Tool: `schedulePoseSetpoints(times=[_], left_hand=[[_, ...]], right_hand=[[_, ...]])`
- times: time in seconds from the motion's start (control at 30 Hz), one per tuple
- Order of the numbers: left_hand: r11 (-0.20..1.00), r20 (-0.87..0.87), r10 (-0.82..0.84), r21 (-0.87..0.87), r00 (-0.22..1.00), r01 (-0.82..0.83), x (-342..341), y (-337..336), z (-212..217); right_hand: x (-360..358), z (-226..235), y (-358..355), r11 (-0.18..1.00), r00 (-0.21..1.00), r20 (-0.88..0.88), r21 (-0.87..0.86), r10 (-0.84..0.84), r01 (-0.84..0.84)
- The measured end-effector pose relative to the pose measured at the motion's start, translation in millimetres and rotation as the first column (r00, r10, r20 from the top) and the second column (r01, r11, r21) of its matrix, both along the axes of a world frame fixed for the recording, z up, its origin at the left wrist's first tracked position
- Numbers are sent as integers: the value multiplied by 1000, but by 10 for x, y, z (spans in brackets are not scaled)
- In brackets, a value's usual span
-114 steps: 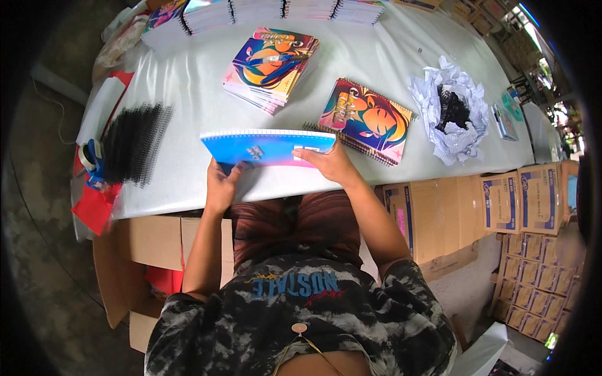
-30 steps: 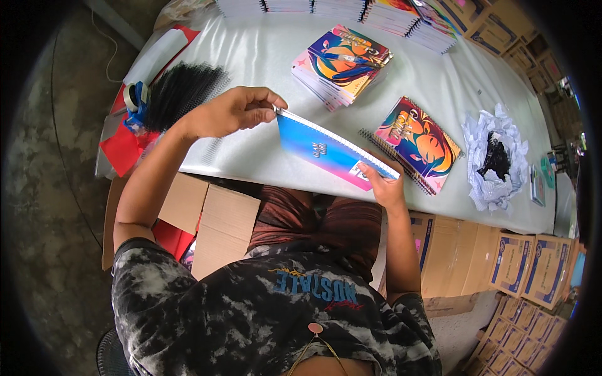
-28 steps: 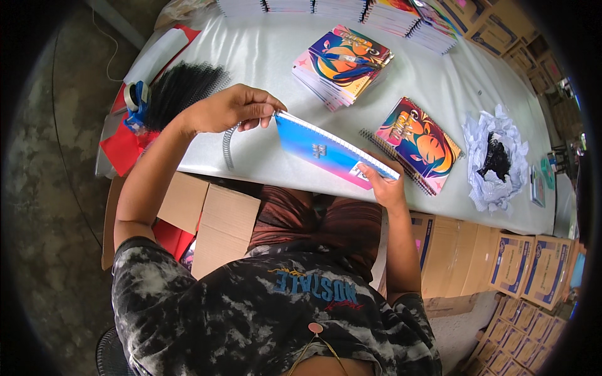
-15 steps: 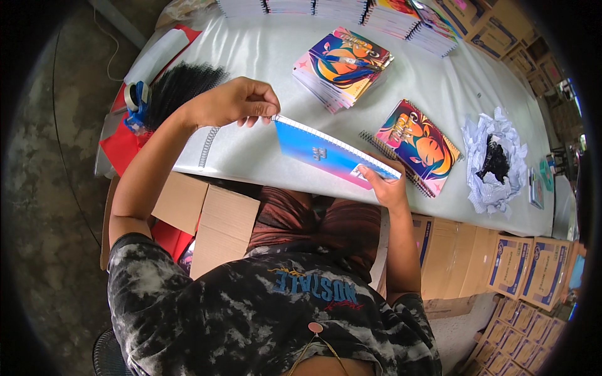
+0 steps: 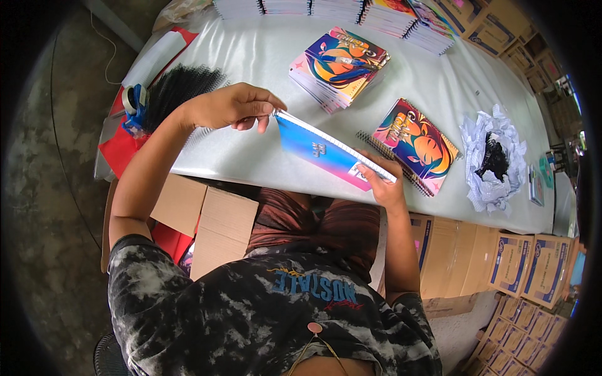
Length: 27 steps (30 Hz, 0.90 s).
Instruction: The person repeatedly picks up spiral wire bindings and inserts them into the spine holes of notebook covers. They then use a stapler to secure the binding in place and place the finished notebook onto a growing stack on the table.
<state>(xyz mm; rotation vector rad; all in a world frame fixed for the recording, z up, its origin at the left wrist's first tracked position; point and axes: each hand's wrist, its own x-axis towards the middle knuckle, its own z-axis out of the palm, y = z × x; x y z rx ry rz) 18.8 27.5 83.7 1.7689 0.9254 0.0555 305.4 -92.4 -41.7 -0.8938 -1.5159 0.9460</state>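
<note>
Tilted above the table's near edge is a blue-and-pink notebook [image 5: 320, 150], its white punched edge facing up. My right hand [image 5: 385, 185] grips its right end, thumb on the cover and fingers behind. At the other end, my left hand [image 5: 235, 108] has its fingers closed at the corner on what looks like the end of a spiral coil [image 5: 274, 113]; the rest of the coil is hidden. Just beyond my right hand lies a notebook with a colourful illustrated cover [image 5: 419, 147], a loose dark coil [image 5: 392, 156] along its left side.
A stack of illustrated notebooks [image 5: 342, 66] stands farther back, with more bound stacks [image 5: 332, 7] along the far edge. Black coils [image 5: 182, 94] and a blue tape dispenser [image 5: 135, 109] lie at left. Crumpled white wrapping [image 5: 495, 160] holds dark coils at right. An open carton [image 5: 226, 216] sits below.
The notebook has shifted slightly left and its left end has risen a little. My left fingers have turned at the corner. The coil seen below my left wrist no longer shows there.
</note>
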Motion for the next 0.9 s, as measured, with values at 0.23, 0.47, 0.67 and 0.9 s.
schedulePoseSetpoints(times=[0.23,0.47,0.67,0.9], left_hand=[[998,-27,-42,-50,999,40,-46,104,-16],[933,34,-98,351,995,80,-7,24,-108],[743,-130,-104,649,986,164,118,-97,-2],[353,-245,12,908,969,225,210,-178,-75]], right_hand=[[93,-61,-31,981,994,-76,-169,79,-90],[35,-207,-51,988,996,-83,-153,11,-24],[-8,-189,-65,993,996,-83,-115,-38,29],[-113,-149,-85,986,990,85,129,-116,105]])
